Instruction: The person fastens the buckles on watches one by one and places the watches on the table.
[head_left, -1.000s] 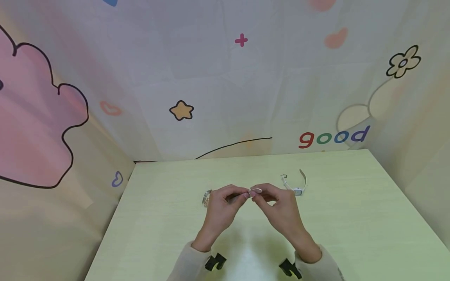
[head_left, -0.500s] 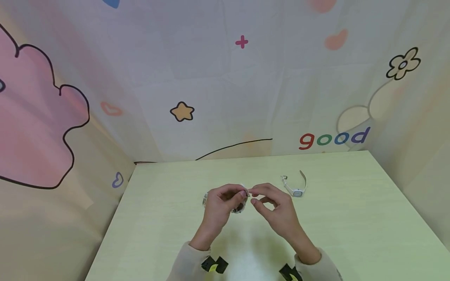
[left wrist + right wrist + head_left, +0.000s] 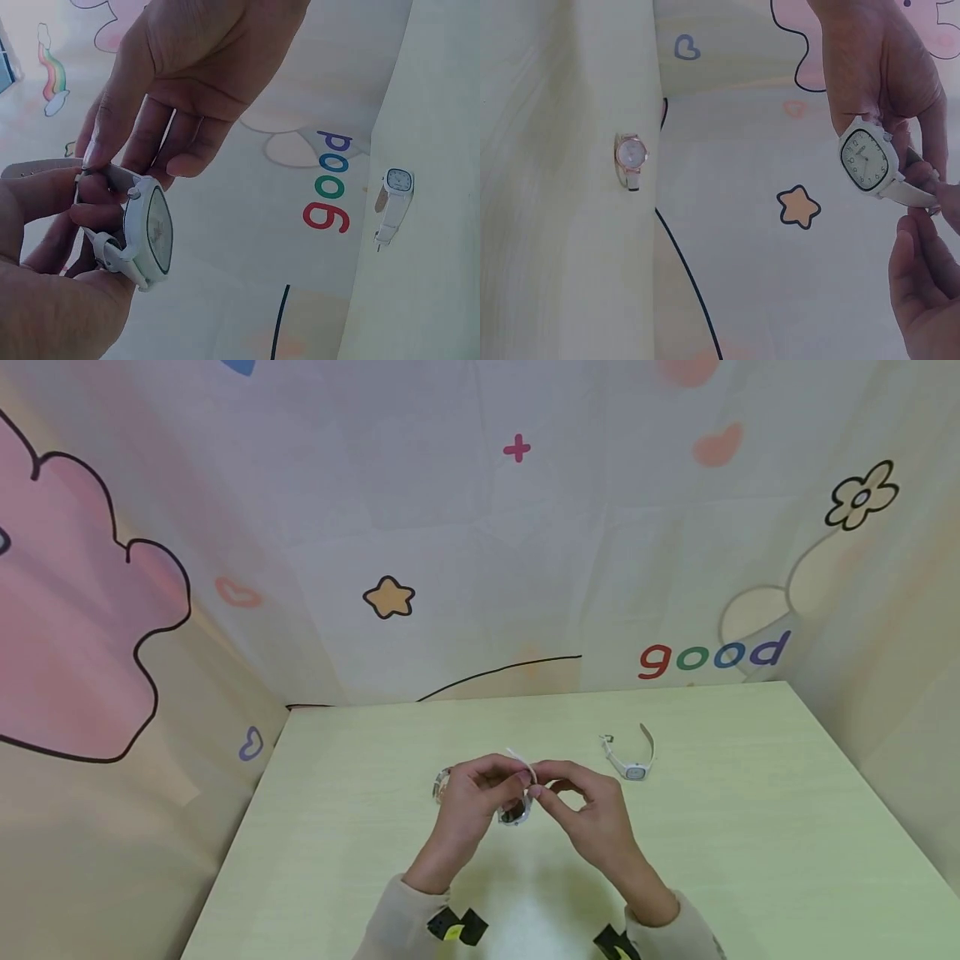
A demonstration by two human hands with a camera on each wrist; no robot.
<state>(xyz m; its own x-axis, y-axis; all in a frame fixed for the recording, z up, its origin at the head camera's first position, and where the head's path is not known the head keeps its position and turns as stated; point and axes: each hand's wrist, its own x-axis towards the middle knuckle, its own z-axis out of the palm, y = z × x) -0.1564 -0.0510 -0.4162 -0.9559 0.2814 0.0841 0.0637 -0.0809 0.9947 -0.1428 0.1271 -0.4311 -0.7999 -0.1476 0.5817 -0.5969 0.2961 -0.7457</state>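
A white wristwatch (image 3: pixel 513 812) hangs below my fingertips in the head view, its strap bent into a loop. My left hand (image 3: pixel 468 802) holds it by the strap, with fingers inside the loop. Thumb and fingers of my right hand (image 3: pixel 588 797) pinch the strap close to the left fingertips. In the left wrist view the strap's tail (image 3: pixel 37 169) sticks out past the fingers, and a strap keeper (image 3: pixel 109 251) shows near the case. The dial (image 3: pixel 865 160) shows in the right wrist view. Fingers partly hide where the strap ends meet.
A second white watch (image 3: pixel 634 771) lies on the table (image 3: pixel 720 827) beyond my right hand, its strap undone. Beside my left hand, partly hidden by it, lies a small rose-gold watch (image 3: pixel 632 152). A printed cloth (image 3: pixel 465 543) hangs behind the table.
My right fingers have come off the strap and pinch it again. The watch case has come into sight below my left hand, and the strap's tail now points up.
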